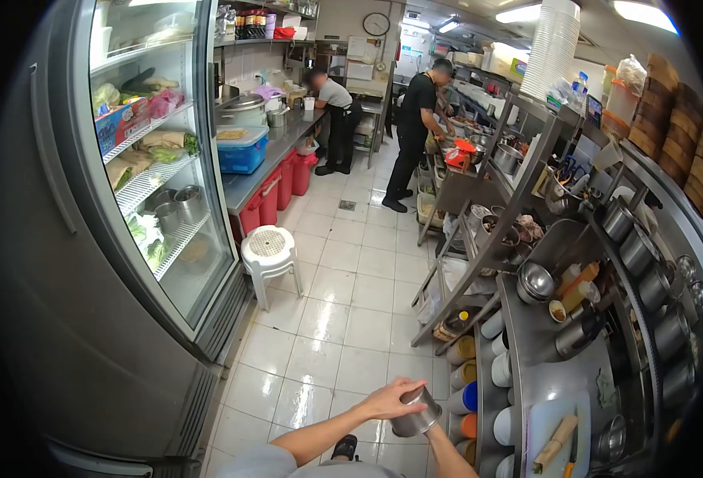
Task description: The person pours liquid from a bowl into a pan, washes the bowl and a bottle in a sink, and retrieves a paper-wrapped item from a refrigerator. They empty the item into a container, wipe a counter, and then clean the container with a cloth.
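A metal cup is held at the bottom centre, over the tiled floor. My left hand is wrapped over its top and side, fingers closed on it. My right hand is at the lower right side of the cup, mostly hidden behind it, so its fingers do not show. To the right, a cutting board lies on the steel counter, bearing a wrapped brown bundle and a knife with an orange handle.
A glass-door fridge stands on the left, with a white stool beside it. Two people work farther back, one at the left counter, one in black at the right. Metal bowls and shelving line the right side.
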The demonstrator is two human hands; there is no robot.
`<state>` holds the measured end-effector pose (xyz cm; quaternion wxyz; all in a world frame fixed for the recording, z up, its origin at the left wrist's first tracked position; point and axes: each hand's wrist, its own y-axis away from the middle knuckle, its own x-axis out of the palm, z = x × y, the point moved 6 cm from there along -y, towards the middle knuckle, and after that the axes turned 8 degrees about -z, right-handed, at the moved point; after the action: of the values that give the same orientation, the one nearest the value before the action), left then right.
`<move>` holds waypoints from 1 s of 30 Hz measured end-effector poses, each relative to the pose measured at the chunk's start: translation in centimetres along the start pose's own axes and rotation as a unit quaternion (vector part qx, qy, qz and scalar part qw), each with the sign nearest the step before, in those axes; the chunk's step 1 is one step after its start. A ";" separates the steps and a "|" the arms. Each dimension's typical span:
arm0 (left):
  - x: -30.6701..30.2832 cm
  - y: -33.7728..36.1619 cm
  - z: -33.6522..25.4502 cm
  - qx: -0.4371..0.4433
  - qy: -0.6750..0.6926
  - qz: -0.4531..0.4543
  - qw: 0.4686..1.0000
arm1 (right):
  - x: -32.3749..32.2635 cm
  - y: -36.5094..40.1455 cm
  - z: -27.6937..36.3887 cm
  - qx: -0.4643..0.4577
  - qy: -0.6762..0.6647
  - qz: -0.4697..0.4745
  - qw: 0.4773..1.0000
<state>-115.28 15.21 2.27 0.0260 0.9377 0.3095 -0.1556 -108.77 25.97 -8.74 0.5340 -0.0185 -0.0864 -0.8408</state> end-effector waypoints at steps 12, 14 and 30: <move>-7.5 15.1 30.2 -0.544 0.140 -0.292 0.774 | -9.4 3.5 1.6 0.096 -0.247 -0.093 0.960; -6.8 24.2 39.0 -0.538 0.163 -0.452 0.692 | -11.5 5.9 0.5 0.115 -0.270 -0.156 0.943; -3.0 22.9 31.1 -0.542 0.307 -0.194 0.758 | -10.0 8.9 -5.6 0.212 0.311 -0.207 0.903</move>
<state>-112.62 -9.51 -27.48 0.4030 0.6843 0.5084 0.3329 -96.14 30.32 -14.41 0.3389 0.3760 -0.0942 -0.8573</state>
